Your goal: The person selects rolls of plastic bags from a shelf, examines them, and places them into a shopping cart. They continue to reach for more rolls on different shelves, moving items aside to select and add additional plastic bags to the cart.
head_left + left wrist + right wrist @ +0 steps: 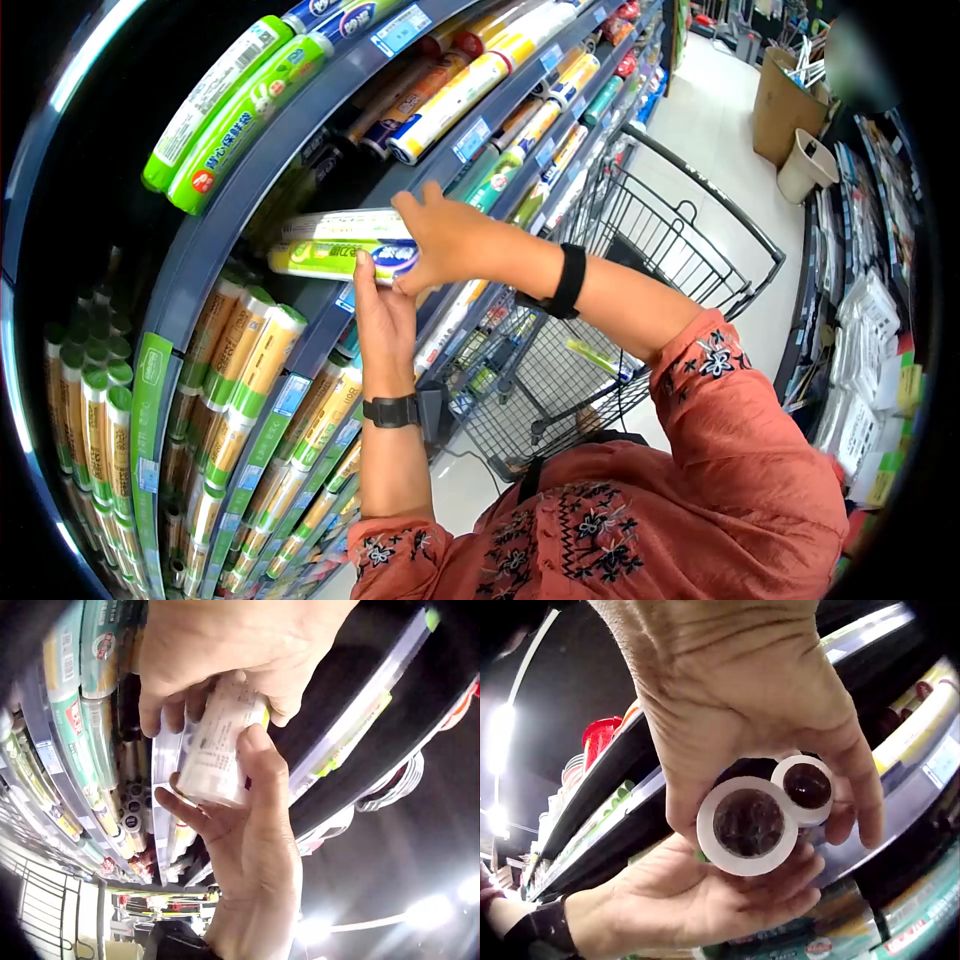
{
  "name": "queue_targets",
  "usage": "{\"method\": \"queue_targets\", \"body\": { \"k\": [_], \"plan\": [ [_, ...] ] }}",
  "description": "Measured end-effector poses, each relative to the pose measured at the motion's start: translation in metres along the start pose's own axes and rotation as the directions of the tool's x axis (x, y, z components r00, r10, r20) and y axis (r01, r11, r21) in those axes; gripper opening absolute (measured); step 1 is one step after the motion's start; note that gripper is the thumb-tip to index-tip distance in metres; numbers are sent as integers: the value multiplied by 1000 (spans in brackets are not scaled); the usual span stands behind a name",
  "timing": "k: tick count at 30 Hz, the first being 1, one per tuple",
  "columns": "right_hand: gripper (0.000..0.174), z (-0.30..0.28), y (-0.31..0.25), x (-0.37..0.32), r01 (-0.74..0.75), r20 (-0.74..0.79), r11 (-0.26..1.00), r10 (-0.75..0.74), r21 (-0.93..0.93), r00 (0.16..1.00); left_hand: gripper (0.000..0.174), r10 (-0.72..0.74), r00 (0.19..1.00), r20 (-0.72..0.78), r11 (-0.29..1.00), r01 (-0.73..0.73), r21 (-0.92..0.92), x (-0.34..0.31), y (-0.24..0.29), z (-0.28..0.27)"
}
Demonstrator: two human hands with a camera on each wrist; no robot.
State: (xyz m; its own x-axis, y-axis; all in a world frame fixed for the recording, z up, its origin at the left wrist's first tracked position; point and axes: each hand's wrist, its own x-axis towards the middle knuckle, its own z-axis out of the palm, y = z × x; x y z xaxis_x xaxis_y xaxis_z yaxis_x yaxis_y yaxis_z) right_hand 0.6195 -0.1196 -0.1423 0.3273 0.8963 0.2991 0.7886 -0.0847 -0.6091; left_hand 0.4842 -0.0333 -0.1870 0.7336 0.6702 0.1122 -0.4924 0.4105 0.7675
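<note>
Two wrapped plastic-bag rolls lie side by side in front of the shelf, a green-labelled roll (325, 260) and a paler roll (345, 225) with small print. My right hand (447, 240) spans their near ends, thumb on one side and fingers on the other. From below, my left hand (387, 318) holds them, its thumb up against the green label. In the right wrist view the white-rimmed roll ends (708, 838) show hollow cores, one wider than the other. The left wrist view shows a white roll end (214, 780) between both hands.
Green bag rolls (235, 130) lie on the upper shelf. Brown-and-green rolls (265, 350) fill the lower shelves at left. A wire shopping cart (560, 370) stands close on the right, holding a green package (600, 358). Beyond it are a cardboard box (790, 105) and a beige bin (805, 170).
</note>
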Motion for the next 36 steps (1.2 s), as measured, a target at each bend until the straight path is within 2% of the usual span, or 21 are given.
{"method": "queue_targets", "body": {
  "k": [3,4,7,8,11,12,16,17,18,19,21,22,25,27,28,29,30,31,33,34,36],
  "plan": [
    [90,4,10,-32,-45,-6,992,46,115,999,49,58,998,-22,984,-53,171,-11,-11,4],
    [88,4,11,-43,-74,-4,985,76,153,997,51,10,999,-51,992,-4,122,-20,-14,13],
    [88,23,29,-74,111,-252,993,-115,-33,961,49,-33,997,-70,989,43,140,-40,-37,23],
    [88,23,32,-85,36,-189,998,-47,-60,981,49,-97,993,-67,984,106,143,-46,-49,15],
    [90,31,47,-119,-80,-123,997,81,14,989,50,-222,973,-63,942,231,245,-71,-76,23],
    [95,34,54,-131,-49,-182,999,49,5,982,50,-265,963,-44,918,266,294,-79,-88,25],
    [98,38,77,-175,-365,35,928,364,78,931,54,-445,893,69,819,375,434,-94,-138,12],
    [96,45,96,-185,-463,136,866,444,190,886,55,-492,864,104,795,398,457,-94,-150,4],
    [94,59,126,-195,-555,244,780,501,288,831,57,-601,791,115,708,461,535,-92,-160,-8],
    [93,68,149,-203,-640,353,673,536,370,767,57,-720,693,21,606,615,505,-90,-164,-10],
    [89,69,174,-214,-795,511,350,622,496,593,56,-743,669,-29,562,647,516,-91,-187,-26],
    [85,78,197,-225,-805,548,276,614,526,569,58,-740,670,-50,530,628,570,-91,-191,-31],
    [79,113,278,-250,-919,573,271,720,288,392,62,-736,671,-92,439,576,690,-96,-201,-55],
    [75,117,307,-259,-914,516,406,780,12,354,65,-730,677,-91,417,548,725,-104,-203,-84],
    [71,133,333,-273,-924,466,382,822,-23,328,66,-720,688,-89,407,523,749,-104,-193,-84],
    [72,134,340,-274,-875,409,442,848,-196,336,67,-705,704,-92,393,495,775,-108,-182,-82],
    [76,145,356,-277,-832,335,448,878,-328,341,68,-683,722,-107,396,490,776,-109,-172,-83],
    [68,134,345,-278,-822,252,452,889,-346,383,68,-663,738,-123,397,487,778,-107,-164,-86],
    [97,132,346,-282,-779,168,378,925,-500,340,60,-596,788,-153,426,472,772,-99,-135,-77],
    [104,133,351,-281,-723,176,359,931,-591,319,56,-556,816,-156,424,440,791,-94,-124,-76],
    [92,149,375,-298,-715,26,323,919,-620,393,51,-483,860,-165,410,389,825,-87,-100,-68]
  ]
}}
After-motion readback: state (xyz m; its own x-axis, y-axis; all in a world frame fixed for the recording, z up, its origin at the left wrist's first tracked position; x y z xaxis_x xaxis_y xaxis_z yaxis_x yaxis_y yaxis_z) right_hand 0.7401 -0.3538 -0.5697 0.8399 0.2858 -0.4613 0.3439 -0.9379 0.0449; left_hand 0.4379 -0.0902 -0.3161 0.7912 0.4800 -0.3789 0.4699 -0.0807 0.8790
